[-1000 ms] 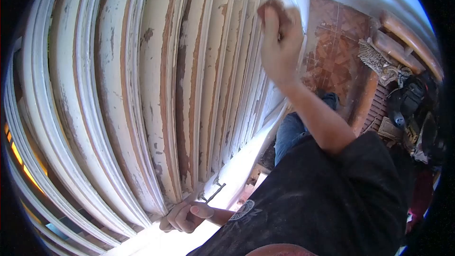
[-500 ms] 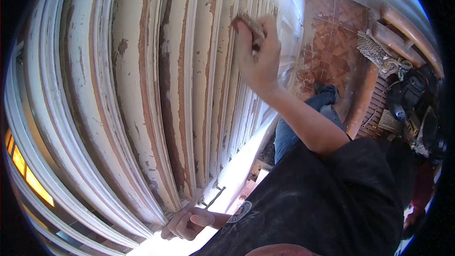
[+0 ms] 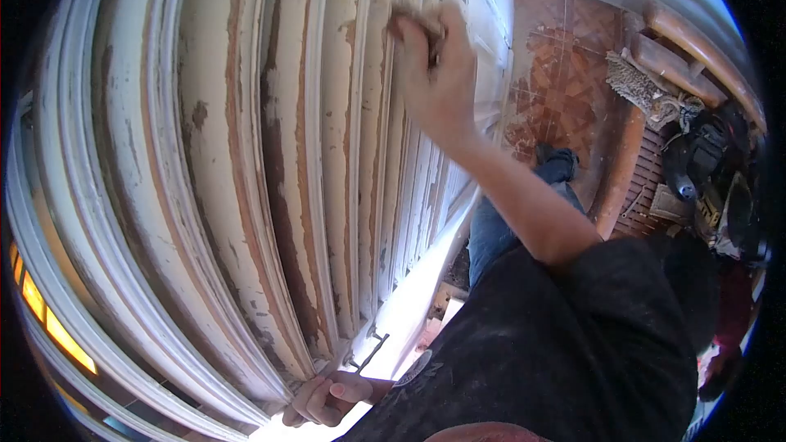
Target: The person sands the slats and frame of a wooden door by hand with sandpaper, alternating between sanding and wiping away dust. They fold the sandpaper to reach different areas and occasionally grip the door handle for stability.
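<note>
A louvred wooden door [image 3: 246,155] with peeling white paint and bare brown streaks fills the left and middle of the view. My right hand [image 3: 442,86] is pressed up to its slats near the top, fingers pinched on a small brown pad that looks like folded sandpaper [image 3: 422,24]. Motion blurs the pad and fingertips. Low in the view, my left hand [image 3: 327,399] curls its fingers round the door's edge, beside a thin metal handle [image 3: 372,352].
Patterned brown floor tiles [image 3: 565,74] lie beyond the door. On the right stands a wooden bench [image 3: 618,172] with a slatted seat, holding a shaggy cloth [image 3: 634,86] and a dark bag or pile of tools [image 3: 704,155]. Yellow light shows through a gap [image 3: 53,319] at lower left.
My right hand has moved slightly up and left along the slats with the sandpaper. The whole view has shifted a little; my left hand stays at the door's edge.
</note>
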Available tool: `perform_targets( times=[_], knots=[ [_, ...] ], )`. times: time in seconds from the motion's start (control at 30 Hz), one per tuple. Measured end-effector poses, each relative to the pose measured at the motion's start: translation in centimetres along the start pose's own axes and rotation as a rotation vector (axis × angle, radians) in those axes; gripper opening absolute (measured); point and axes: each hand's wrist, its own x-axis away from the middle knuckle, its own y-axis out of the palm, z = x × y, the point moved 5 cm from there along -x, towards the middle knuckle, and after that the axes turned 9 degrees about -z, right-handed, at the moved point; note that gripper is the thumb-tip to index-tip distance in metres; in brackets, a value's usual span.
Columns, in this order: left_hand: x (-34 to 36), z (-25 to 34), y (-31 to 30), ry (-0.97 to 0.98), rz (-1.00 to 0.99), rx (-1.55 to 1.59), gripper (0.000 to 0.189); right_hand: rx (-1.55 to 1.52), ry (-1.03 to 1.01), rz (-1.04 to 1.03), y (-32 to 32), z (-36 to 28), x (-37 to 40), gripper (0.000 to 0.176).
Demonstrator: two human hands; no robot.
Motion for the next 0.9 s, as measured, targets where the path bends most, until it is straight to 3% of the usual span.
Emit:
perform_targets(
  times=[0.03,0.07,0.17,0.23,0.3,0.5,0.6,0.73,0.9],
  knots=[
    [-0.1,-0.1,-0.3,0.002,-0.015,-0.005,0.034,-0.051,-0.044,0.088,0.0,0.3,-0.6,0.015],
    [-0.1,-0.2,-0.4,0.012,-0.009,-0.017,0.035,-0.045,0.085,0.051,0.0,0.0,0.5,0.017],
    [0.1,-0.5,-0.1,0.029,0.010,-0.031,0.038,-0.075,0.154,-0.051,-0.2,-1.3,3.1,0.017],
    [0.3,-0.4,0.0,-0.004,0.041,0.023,0.038,-0.032,0.144,-0.083,-0.6,-0.9,0.7,0.011],
    [0.5,-0.6,0.2,0.023,0.036,0.023,0.038,0.029,0.078,0.016,-0.6,-0.3,-3.0,0.009],
    [0.4,-1.2,1.7,0.032,0.049,0.045,0.038,-0.119,0.138,-0.032,0.0,-0.2,0.5,0.017],
    [0.7,-1.7,0.7,0.039,-0.003,0.046,0.038,0.065,0.000,0.091,-0.3,0.8,-4.4,0.015],
    [0.8,-1.9,1.1,0.029,0.019,0.048,0.039,-0.030,0.114,0.024,-0.1,-0.4,0.5,0.012],
    [1.0,-1.9,0.5,0.032,-0.012,0.046,0.039,0.065,0.173,-0.008,-0.9,-0.2,-0.4,0.015]
  ],
)
